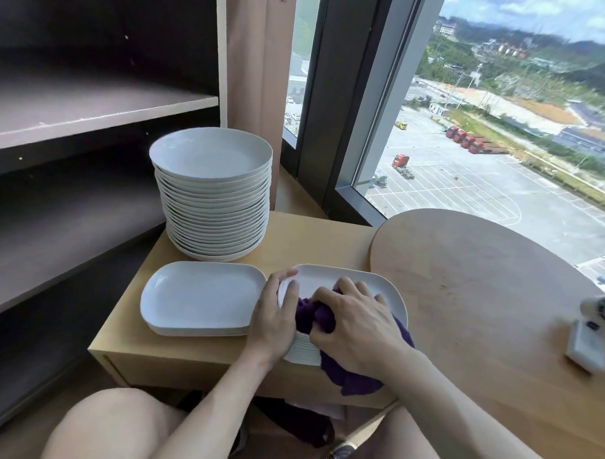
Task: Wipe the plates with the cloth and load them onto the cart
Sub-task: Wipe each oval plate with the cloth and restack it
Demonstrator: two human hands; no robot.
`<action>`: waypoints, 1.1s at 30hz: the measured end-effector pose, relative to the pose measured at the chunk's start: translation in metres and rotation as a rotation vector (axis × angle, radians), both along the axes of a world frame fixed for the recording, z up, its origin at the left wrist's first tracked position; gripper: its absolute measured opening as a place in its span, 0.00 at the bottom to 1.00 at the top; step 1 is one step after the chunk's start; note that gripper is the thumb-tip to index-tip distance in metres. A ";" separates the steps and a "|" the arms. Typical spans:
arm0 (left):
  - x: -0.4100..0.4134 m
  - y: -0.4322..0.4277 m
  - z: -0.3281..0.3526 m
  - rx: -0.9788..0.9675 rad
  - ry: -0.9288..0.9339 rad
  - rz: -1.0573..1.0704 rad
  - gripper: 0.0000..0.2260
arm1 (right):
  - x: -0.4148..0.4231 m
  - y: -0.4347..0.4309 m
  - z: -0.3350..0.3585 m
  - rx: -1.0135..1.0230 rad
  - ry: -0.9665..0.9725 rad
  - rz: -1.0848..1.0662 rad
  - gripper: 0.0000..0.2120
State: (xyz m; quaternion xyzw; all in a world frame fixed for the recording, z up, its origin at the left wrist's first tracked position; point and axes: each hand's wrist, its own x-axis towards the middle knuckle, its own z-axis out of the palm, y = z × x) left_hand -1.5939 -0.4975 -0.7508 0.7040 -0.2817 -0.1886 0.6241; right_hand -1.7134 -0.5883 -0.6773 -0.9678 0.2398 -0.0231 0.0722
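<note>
Where the desk's [311, 236] near edge runs, a plate [344, 277] is gripped by the left hand [274, 317]. Cloth [317, 315] is clenched by the right hand [356, 324].

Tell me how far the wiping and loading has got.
Done: unclear; a short rectangular stack sits left, perhaps wiped. In hand: the right hand grips the purple cloth on the top plate of the right stack, the left hand holding its edge. Left: that stack, the tall round stack, and loading.
</note>
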 end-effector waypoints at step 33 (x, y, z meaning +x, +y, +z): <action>0.005 0.001 0.000 -0.069 0.106 -0.112 0.43 | 0.048 -0.009 -0.017 -0.059 -0.073 -0.051 0.20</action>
